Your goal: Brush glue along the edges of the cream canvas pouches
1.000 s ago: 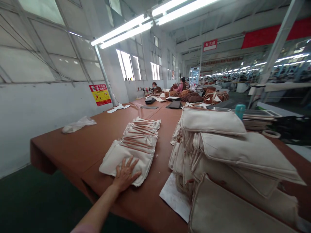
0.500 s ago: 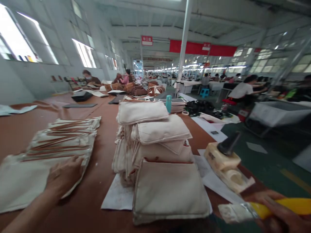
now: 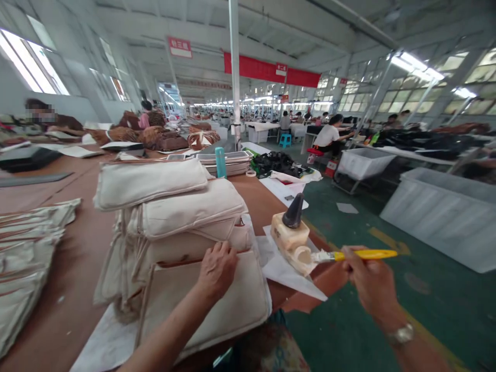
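Your right hand (image 3: 372,279) pinches yellow-handled brush (image 3: 368,254), long axis toward 9 o'clock, bristles just beside cream block (image 3: 289,240) | your left hand (image 3: 217,271) lies spread on canvas pouch (image 3: 236,305)

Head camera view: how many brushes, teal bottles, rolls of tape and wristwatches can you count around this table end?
Yellow-handled brush: 1
Teal bottle: 1
Roll of tape: 1
Wristwatch: 1
Total: 4
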The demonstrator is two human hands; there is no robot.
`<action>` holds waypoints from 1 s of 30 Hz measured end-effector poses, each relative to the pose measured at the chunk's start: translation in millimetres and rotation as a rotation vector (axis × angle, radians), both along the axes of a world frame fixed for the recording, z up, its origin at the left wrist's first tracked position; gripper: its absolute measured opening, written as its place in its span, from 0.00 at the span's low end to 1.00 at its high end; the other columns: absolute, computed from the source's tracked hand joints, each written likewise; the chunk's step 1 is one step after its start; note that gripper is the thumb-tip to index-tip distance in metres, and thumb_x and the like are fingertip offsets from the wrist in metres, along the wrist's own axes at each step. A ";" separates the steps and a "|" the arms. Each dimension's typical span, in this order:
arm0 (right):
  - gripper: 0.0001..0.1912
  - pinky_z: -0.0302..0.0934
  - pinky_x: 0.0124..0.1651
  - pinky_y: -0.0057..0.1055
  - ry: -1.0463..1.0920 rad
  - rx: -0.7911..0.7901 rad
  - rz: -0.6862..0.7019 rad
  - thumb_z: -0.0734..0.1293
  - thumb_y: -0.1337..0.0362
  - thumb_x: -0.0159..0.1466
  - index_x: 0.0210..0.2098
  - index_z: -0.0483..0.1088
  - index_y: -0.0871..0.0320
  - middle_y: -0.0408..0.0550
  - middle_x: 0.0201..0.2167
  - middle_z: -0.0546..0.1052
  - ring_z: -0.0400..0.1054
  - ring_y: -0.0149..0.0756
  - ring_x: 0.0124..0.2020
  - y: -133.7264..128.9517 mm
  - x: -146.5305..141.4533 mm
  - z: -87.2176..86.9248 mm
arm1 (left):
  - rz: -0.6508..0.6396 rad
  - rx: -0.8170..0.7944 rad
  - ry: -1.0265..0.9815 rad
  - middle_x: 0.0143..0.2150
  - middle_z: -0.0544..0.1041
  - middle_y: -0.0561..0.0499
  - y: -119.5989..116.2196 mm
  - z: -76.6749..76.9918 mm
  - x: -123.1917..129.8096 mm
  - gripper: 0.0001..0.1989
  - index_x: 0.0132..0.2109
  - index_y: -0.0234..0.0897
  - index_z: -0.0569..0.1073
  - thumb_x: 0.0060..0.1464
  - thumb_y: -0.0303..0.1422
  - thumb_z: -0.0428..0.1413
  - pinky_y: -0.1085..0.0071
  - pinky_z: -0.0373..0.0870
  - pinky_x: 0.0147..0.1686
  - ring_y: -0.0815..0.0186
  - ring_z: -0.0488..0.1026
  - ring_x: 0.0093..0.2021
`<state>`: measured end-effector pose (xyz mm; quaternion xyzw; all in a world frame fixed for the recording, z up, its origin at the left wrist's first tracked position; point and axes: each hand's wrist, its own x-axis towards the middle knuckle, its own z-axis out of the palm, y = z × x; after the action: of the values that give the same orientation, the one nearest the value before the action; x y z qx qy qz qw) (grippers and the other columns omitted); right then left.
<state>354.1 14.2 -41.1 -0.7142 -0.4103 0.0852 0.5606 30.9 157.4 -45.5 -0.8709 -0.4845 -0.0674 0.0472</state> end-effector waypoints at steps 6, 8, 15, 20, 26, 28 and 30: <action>0.23 0.61 0.30 0.34 -0.237 -0.172 0.098 0.62 0.44 0.66 0.35 0.75 0.57 0.52 0.24 0.76 0.72 0.46 0.26 45.4 6.5 -36.8 | 0.062 -0.065 0.011 0.41 0.76 0.43 9.2 -3.9 10.5 0.10 0.40 0.39 0.74 0.63 0.35 0.50 0.61 0.66 0.42 0.53 0.73 0.45; 0.22 0.60 0.31 0.34 -0.266 -0.198 0.139 0.62 0.45 0.65 0.33 0.76 0.57 0.53 0.25 0.77 0.73 0.47 0.28 54.0 7.0 -45.9 | 0.071 -0.111 0.012 0.40 0.77 0.44 9.3 -2.3 8.7 0.10 0.38 0.38 0.74 0.63 0.34 0.50 0.63 0.66 0.39 0.55 0.75 0.42; 0.28 0.61 0.31 0.34 -0.288 -0.196 0.125 0.59 0.40 0.67 0.37 0.76 0.58 0.52 0.25 0.77 0.72 0.45 0.26 42.2 18.9 -47.5 | 0.067 -0.269 -0.062 0.33 0.77 0.46 5.5 16.8 -4.5 0.15 0.31 0.38 0.75 0.62 0.38 0.49 0.71 0.59 0.29 0.61 0.75 0.33; 0.29 0.62 0.25 0.32 -0.240 -0.156 0.136 0.58 0.39 0.68 0.37 0.74 0.58 0.49 0.22 0.75 0.70 0.42 0.20 15.5 21.0 -41.2 | 0.036 -0.315 -0.164 0.30 0.77 0.51 -4.0 22.7 -13.4 0.15 0.30 0.39 0.75 0.61 0.38 0.49 0.72 0.57 0.30 0.64 0.73 0.31; 0.30 0.64 0.24 0.32 -0.209 -0.100 0.049 0.57 0.38 0.70 0.38 0.72 0.58 0.49 0.23 0.75 0.71 0.42 0.20 -0.2 22.7 -36.3 | 0.048 -0.382 -0.383 0.32 0.76 0.51 -15.8 24.9 -23.0 0.15 0.35 0.38 0.78 0.59 0.41 0.51 0.73 0.59 0.31 0.63 0.72 0.34; 0.29 0.66 0.25 0.32 -0.199 -0.091 0.085 0.57 0.39 0.70 0.39 0.72 0.59 0.49 0.24 0.76 0.72 0.42 0.21 2.5 18.5 -39.0 | 0.046 -0.420 -0.445 0.31 0.76 0.51 -19.4 27.0 -23.6 0.16 0.35 0.37 0.79 0.58 0.42 0.52 0.73 0.59 0.31 0.63 0.71 0.33; 0.29 0.66 0.24 0.32 -0.208 -0.087 0.129 0.59 0.37 0.68 0.38 0.73 0.58 0.51 0.26 0.77 0.72 0.43 0.22 5.1 14.8 -43.1 | 0.055 -0.493 -0.528 0.29 0.75 0.52 -24.2 30.4 -24.5 0.17 0.34 0.35 0.79 0.57 0.43 0.52 0.74 0.58 0.30 0.64 0.70 0.32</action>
<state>368.9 19.3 -84.2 -0.7150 -0.5074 0.0642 0.4767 6.4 133.2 -15.1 -0.7954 -0.5049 -0.1697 -0.2891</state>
